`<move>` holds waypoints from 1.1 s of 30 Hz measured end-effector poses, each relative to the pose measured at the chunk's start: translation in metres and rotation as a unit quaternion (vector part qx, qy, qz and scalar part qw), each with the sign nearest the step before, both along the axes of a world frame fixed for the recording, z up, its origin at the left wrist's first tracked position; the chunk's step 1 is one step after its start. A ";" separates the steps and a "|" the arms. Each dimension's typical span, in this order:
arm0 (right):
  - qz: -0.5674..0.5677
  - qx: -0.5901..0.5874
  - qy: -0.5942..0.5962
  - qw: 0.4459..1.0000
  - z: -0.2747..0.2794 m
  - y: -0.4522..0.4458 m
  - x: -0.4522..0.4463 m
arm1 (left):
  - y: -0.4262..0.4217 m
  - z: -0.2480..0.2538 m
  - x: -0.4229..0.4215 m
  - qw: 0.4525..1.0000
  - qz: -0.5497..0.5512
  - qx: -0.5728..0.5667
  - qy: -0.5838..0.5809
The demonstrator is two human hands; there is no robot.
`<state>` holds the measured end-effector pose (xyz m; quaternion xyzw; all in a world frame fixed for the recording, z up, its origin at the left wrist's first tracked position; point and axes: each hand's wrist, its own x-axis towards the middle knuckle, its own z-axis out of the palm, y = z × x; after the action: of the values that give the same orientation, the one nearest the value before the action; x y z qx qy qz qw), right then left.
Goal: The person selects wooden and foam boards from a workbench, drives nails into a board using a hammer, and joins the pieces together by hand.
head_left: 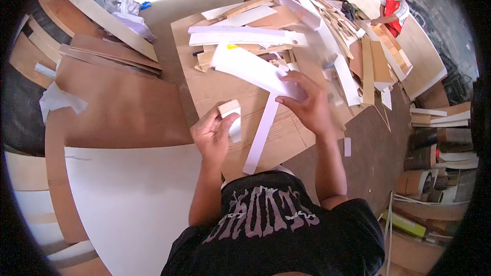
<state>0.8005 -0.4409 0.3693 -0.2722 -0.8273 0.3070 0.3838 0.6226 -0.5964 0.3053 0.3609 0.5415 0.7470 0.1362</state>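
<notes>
i am monitoring remotely: left hand (210, 133) pinching small block (235, 132) between thumb and fingers, right hand (308, 101) pinching white board (250, 66) by one end, both above plywood tabletop (197, 92). end-only grip is risking board tipping onto strips (238, 37) on tabletop.

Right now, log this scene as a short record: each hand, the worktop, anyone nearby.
Left hand: holding a small white block with a wood-coloured end
Right hand: holding a white board by its near end
Worktop: brown, bearing a narrow pale strip and piled offcuts
Nearby: one person in red and white, far right
</notes>
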 end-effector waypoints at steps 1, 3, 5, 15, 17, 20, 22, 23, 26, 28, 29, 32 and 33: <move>-0.035 -0.021 -0.031 0.999 -0.009 -0.001 0.005 | -0.005 0.003 -0.002 1.000 0.010 0.007 0.024; -0.085 -0.011 -0.061 0.995 -0.049 0.001 0.019 | -0.009 0.004 -0.003 0.995 0.052 0.001 0.090; -0.154 0.030 -0.110 0.981 -0.086 0.000 0.030 | -0.002 0.001 -0.005 0.992 0.052 -0.026 0.111; -0.281 -0.035 -0.169 0.944 -0.271 0.015 0.102 | 0.095 -0.037 0.013 0.944 0.027 -0.012 0.327; -0.279 -0.051 -0.178 0.942 -0.297 0.022 0.110 | 0.109 -0.064 0.018 0.908 0.023 -0.041 0.415; -0.255 -0.069 -0.178 0.948 -0.322 0.033 0.115 | 0.110 -0.122 0.038 0.899 0.038 -0.070 0.431; -0.238 -0.077 -0.169 0.953 -0.334 0.045 0.114 | 0.100 -0.162 0.050 0.880 0.047 -0.120 0.458; -0.219 -0.085 -0.168 0.958 -0.338 0.050 0.112 | 0.096 -0.174 0.057 0.886 0.024 -0.138 0.442; -0.188 -0.085 -0.183 0.961 -0.353 0.062 0.109 | 0.087 -0.205 0.080 0.879 -0.009 -0.224 0.421; -0.189 -0.071 -0.185 0.962 -0.363 0.070 0.102 | 0.083 -0.234 0.091 0.877 -0.023 -0.240 0.416; -0.169 -0.096 -0.225 0.955 -0.365 0.073 0.104 | 0.083 -0.246 0.098 0.877 -0.011 -0.253 0.409; -0.139 -0.100 -0.220 0.960 -0.360 0.074 0.111 | 0.079 -0.282 0.108 0.876 -0.031 -0.276 0.394; -0.123 -0.110 -0.207 0.964 -0.352 0.074 0.116 | 0.078 -0.285 0.114 0.877 -0.018 -0.301 0.374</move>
<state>0.9170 -0.3673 0.0176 -0.4700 -0.8100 0.2832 0.2070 0.7368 -0.5188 0.0201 0.5649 0.7440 0.3547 0.0390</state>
